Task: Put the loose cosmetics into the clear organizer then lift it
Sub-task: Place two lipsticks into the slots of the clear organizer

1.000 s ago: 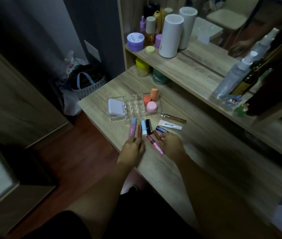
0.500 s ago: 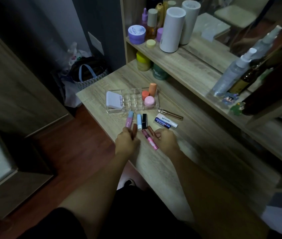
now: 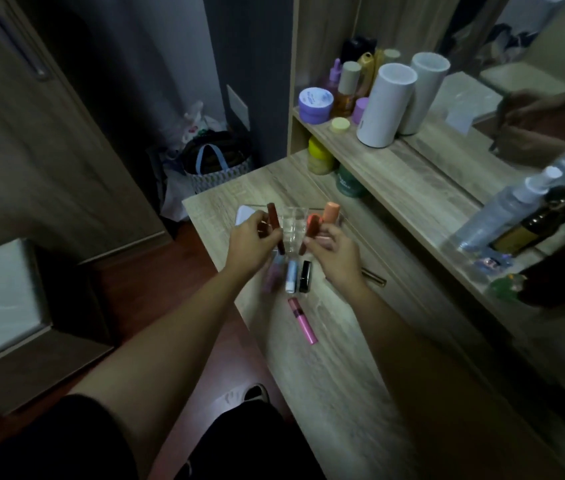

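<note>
Nearest, a pink tube (image 3: 303,321) lies alone on the table (image 3: 343,393). Beyond it at 12 o'clock stand a light-blue tube (image 3: 291,277) and black lipstick (image 3: 305,276). The left hand (image 3: 252,243) pinches 1 brown tube (image 3: 33,226); the right hand (image 3: 332,252) pinches another reddish tube (image 3: 311,230), both over the clear organizer (image 3: 293,223).

Both hands occupy the approach to the clear organizer (image 3: 293,225): the left hand (image 3: 252,243) at its 8 o'clock, the right hand (image 3: 331,249) at its 4 o'clock, each gripping a brown tube. A narrow gap remains between them at 6 o'clock. Below that gap lie a blue tube (image 3: 291,276), a black lipstick (image 3: 305,276) and a pink tube (image 3: 303,321). The table (image 3: 343,375) is bare nearer the person. A shelf (image 3: 412,174) blocks the 1 o'clock side.
</note>
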Demonstrator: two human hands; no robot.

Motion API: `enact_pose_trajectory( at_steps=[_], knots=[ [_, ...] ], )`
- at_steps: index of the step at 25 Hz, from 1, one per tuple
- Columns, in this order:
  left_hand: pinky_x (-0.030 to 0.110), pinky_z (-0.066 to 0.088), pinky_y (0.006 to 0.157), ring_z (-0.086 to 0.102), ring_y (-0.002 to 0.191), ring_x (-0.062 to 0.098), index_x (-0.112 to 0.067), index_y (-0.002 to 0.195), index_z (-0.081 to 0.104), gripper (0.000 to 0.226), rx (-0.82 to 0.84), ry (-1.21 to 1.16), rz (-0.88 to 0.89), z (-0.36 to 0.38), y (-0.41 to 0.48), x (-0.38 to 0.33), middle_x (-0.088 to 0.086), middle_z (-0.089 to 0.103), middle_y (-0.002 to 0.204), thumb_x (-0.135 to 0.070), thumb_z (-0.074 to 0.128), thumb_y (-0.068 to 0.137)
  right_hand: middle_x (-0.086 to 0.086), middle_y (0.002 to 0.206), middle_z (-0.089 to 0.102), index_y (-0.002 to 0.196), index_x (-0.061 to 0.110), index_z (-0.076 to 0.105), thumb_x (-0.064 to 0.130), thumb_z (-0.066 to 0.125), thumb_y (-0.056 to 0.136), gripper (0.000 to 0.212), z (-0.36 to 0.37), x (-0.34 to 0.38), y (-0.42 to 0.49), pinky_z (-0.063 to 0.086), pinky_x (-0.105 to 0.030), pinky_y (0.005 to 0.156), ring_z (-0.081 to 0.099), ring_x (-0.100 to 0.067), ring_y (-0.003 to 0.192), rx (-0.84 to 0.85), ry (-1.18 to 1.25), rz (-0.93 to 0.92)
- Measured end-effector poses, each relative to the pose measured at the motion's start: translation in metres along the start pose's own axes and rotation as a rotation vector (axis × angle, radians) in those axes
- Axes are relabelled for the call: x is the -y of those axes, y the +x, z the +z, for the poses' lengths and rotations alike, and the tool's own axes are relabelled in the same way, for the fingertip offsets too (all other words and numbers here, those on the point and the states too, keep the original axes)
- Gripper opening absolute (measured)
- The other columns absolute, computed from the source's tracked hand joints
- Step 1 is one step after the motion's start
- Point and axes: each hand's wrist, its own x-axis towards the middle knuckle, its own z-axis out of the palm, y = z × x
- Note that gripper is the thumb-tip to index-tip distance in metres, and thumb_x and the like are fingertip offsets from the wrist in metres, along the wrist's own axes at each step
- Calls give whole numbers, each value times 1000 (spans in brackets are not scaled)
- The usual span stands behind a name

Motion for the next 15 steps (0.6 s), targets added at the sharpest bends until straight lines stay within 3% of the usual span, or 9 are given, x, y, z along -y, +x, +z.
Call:
enact_pose_trajectory(
  at_steps=[2,4,7,10,11,13,15],
  knots=[
    [11,39,65,59,74,11,-7,91,66,18,-20,21,25,-6,23,-2,2,65,83,-21,69,80,-2,101,69,111,8,64,11,69,84,28,7,9,26,52,-14,74,65,-13,91,-32,-1,-40],
    [0,35,57,52,63,4,-7,88,66,16,-44,58,55,-9,43,-3,-2,61,75,-19,71,79,-7,103,71,112,6,65,13,70,82,30,15,14,48,51,-8,66,65,-2,81,-71,-38,-87],
    [-8,32,55,47,60,-3,-4,88,66,17,-42,91,73,-5,69,2,-3,60,75,-16,72,78,-9,101,74,113,7,65,13,71,82,32,24,11,73,51,-10,71,65,-2,79,-123,-98,-110],
    [-3,35,58,55,70,7,-4,91,66,17,5,139,79,4,84,10,4,67,81,-15,72,79,-12,103,74,115,5,64,10,70,83,33,31,6,87,57,-22,82,67,-7,87,-100,-105,-75],
    [0,37,61,56,74,8,-4,93,66,18,24,150,74,6,86,13,7,70,86,-15,71,79,-12,103,74,115,5,64,8,69,83,33,33,4,90,57,-19,84,67,-7,87,-84,-111,-70],
    [10,40,69,57,78,7,-4,97,66,21,57,175,66,12,90,19,12,73,92,-15,71,80,-10,100,75,112,6,65,6,70,82,31,39,-2,93,51,0,73,65,-4,83,-69,-169,-79],
    [11,39,70,57,79,7,-4,100,66,23,80,194,61,16,93,25,13,74,94,-15,71,80,-10,98,74,110,6,66,4,69,82,29,46,-7,95,47,2,64,66,-7,83,-44,-214,-66]
  ],
)
